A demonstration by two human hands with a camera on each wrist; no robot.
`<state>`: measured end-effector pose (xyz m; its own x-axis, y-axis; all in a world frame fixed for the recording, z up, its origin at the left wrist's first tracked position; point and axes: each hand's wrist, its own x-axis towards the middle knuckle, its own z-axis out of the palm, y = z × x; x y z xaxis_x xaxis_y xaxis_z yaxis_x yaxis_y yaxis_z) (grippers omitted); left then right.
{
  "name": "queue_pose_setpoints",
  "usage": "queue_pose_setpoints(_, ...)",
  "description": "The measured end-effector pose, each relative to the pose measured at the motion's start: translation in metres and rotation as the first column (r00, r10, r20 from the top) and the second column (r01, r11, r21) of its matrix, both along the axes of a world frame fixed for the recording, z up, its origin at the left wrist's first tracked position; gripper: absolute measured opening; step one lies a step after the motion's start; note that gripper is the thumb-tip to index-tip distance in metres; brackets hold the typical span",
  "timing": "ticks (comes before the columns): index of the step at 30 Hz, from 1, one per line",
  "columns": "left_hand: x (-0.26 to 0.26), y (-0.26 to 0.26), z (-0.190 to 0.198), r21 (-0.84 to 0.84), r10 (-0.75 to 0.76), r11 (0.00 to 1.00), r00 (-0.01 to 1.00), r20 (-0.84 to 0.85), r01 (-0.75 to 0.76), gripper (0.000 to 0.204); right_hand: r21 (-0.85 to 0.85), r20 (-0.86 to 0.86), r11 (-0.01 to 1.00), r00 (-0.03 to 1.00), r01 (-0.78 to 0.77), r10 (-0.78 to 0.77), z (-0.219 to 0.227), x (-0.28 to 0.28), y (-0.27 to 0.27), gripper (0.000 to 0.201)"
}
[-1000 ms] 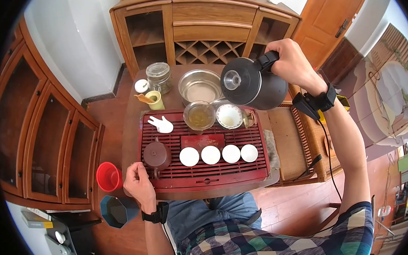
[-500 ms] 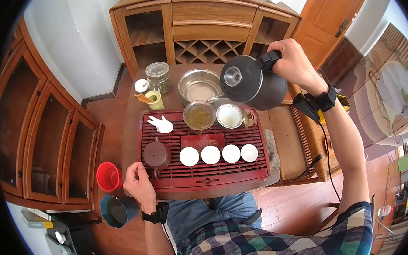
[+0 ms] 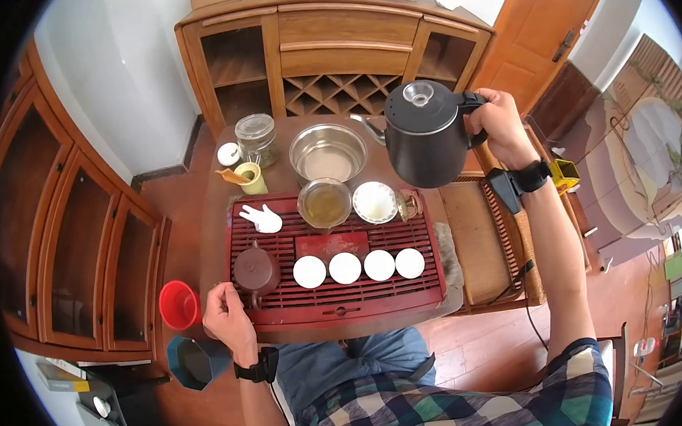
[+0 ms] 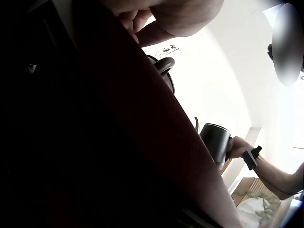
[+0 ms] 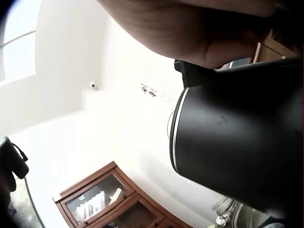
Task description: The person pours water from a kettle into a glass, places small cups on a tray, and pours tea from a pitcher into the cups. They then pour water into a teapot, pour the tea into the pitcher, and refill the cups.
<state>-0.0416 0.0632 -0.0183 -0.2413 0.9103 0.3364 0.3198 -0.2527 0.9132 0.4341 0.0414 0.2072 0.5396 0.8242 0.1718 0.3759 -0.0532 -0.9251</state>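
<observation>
My right hand [image 3: 501,129] grips the handle of a black kettle [image 3: 428,145], held nearly level above the right back of the table. The kettle's dark body [image 5: 228,137] fills much of the right wrist view. Its spout points left toward the steel basin. Below it, on the red slatted tea tray [image 3: 331,313], a glass pitcher [image 3: 325,205] holds yellowish liquid, beside a white lidded bowl's base [image 3: 375,203]. My left hand [image 3: 229,321] rests at the tray's front left corner, fingers loosely curled, holding nothing, near a brown clay teapot [image 3: 255,270].
Several white cups [image 3: 344,268] line the tray's front, and a white hand-shaped ornament [image 3: 261,218] lies at its back left. Behind stand a steel basin [image 3: 307,164], a glass jar [image 3: 256,144] and a green tool holder [image 3: 253,181]. Red [image 3: 179,305] and blue bins [image 3: 198,362] flank the table's left.
The kettle was tipped with its spout at the glass pitcher; now it has swung back level, its spout away from the pitcher. The left hand stays by the tray corner. The head view shifted slightly.
</observation>
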Motion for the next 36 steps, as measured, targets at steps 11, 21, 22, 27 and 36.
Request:
queue_pose_setpoints(11, -0.006, 0.004, -0.013, -0.014, -0.002, 1.0, 1.0, -0.03, 0.002, 0.009, 0.153, -0.402, 0.938, 0.887, 0.311, -0.228, -0.102, 0.057, 0.032, 0.024)
queue_pose_setpoints(21, 0.004, -0.004, 0.011, -0.059, -0.07, 0.995, 0.994, 0.081, 0.074, 0.01, 0.084, -0.455, 0.908, 0.826, 0.411, -0.332, -0.161, 0.059, 0.056, 0.017)
queue_pose_setpoints(22, 0.0, -0.002, 0.005, -0.059, -0.046, 0.997, 0.999, 0.023, 0.047, 0.01, 0.07, -0.459, 0.907, 0.821, 0.415, -0.34, -0.166, 0.06, 0.058, 0.017)
queue_pose_setpoints(27, -0.002, 0.0, -0.003, -0.054, -0.022, 0.998, 1.0, 0.009, 0.023, 0.011, 0.063, -0.484, 0.896, 0.799, 0.439, -0.358, -0.184, 0.058, 0.064, 0.02)
queue_pose_setpoints(36, -0.007, 0.003, -0.013, -0.048, -0.019, 0.999, 1.0, 0.002, 0.019, 0.01, 0.046, -0.541, 0.891, 0.761, 0.452, -0.359, -0.201, 0.059, 0.072, 0.025)
